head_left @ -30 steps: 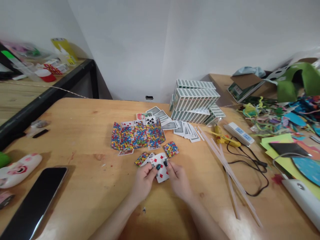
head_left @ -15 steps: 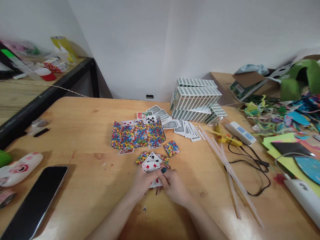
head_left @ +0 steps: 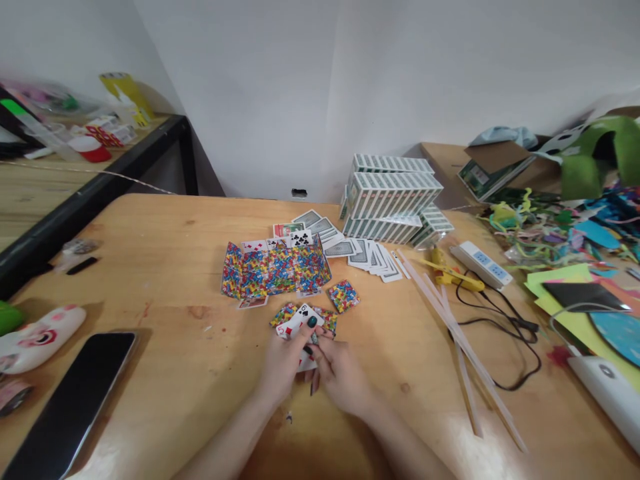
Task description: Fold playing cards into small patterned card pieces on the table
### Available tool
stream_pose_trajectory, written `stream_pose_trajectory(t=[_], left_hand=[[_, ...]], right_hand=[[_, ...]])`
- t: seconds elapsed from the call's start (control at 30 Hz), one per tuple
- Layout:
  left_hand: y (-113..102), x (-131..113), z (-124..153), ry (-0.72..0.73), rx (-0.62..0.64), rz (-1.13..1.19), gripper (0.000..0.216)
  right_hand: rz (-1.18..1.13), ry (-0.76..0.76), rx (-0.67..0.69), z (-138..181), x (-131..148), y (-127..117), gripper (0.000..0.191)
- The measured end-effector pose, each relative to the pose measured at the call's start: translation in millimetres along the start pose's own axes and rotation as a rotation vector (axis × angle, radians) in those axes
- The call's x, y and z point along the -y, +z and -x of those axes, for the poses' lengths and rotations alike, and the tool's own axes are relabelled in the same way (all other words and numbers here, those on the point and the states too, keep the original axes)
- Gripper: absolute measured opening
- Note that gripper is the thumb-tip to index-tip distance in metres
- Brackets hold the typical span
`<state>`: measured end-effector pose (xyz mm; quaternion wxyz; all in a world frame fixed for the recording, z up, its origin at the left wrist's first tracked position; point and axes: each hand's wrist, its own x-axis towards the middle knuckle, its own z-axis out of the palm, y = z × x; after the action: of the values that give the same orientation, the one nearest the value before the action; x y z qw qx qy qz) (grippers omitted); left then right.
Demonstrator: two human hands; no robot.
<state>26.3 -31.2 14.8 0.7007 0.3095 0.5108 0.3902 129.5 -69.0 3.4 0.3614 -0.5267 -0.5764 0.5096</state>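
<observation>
My left hand (head_left: 283, 363) and my right hand (head_left: 341, 373) meet low in the middle of the wooden table (head_left: 165, 293). Both are closed on a small bunch of playing cards (head_left: 298, 324), face up, a red five and a black spade card showing. Just beyond the cards lie small colourful patterned squares (head_left: 343, 296). Farther back stands a low wall of colourful patterned paper (head_left: 275, 272) with face-up cards behind it. Face-down cards (head_left: 373, 257) are spread to its right.
Stacked card boxes (head_left: 393, 200) stand at the back. Glue sticks (head_left: 463, 347), a yellow glue gun (head_left: 453, 277), a power strip (head_left: 483, 265) and black cable lie to the right, with paper scraps beyond. A phone (head_left: 70, 403) and a pink-and-white toy (head_left: 37, 337) lie left.
The cards were fanned wide between my hands a second ago. My hands have since drawn together and squeezed them into a tighter bunch.
</observation>
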Motion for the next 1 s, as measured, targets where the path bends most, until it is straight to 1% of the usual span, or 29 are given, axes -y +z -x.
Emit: stream_pose_trajectory(t=[0.1, 0.2, 0.23, 0.3, 0.37, 0.5, 0.7, 0.77, 0.87, 1.0], left_hand=[[-3, 1, -2, 0.044, 0.039, 0.012, 0.046], [-9, 0, -5, 0.148, 0.020, 0.032, 0.037], [-11, -1, -6, 0.177, 0.003, 0.003, 0.033], [-15, -3, -8, 0.235, 0.028, -0.093, 0.030], [-18, -5, -9, 0.292, 0.069, -0.184, 0.030], [-23, -6, -8, 0.395, 0.133, -0.381, 0.032], [-29, -5, -7, 0.544, 0.166, -0.705, 0.037], [-29, -4, -6, 0.562, 0.164, -0.745, 0.038], [-26, -3, -5, 0.570, 0.142, -0.719, 0.039], [-19, 0, -1, 0.507, 0.118, -0.615, 0.040]], right_hand=[[-0.181, 0.069, -0.002, -1, 3, -2, 0.030], [-0.345, 0.096, -0.045, -3, 6, -6, 0.029], [-0.387, 0.099, -0.055, -3, 6, -7, 0.029], [-0.426, 0.112, -0.059, -2, 6, -7, 0.029], [-0.403, 0.138, -0.070, -1, 5, -7, 0.030], [-0.290, 0.158, -0.137, -3, 3, -12, 0.034], [-0.205, 0.056, -0.230, -9, -2, -22, 0.034], [-0.228, 0.046, -0.233, -10, -1, -22, 0.032], [-0.330, 0.039, -0.222, -9, 3, -22, 0.025], [-0.447, 0.041, -0.218, -9, 8, -22, 0.025]])
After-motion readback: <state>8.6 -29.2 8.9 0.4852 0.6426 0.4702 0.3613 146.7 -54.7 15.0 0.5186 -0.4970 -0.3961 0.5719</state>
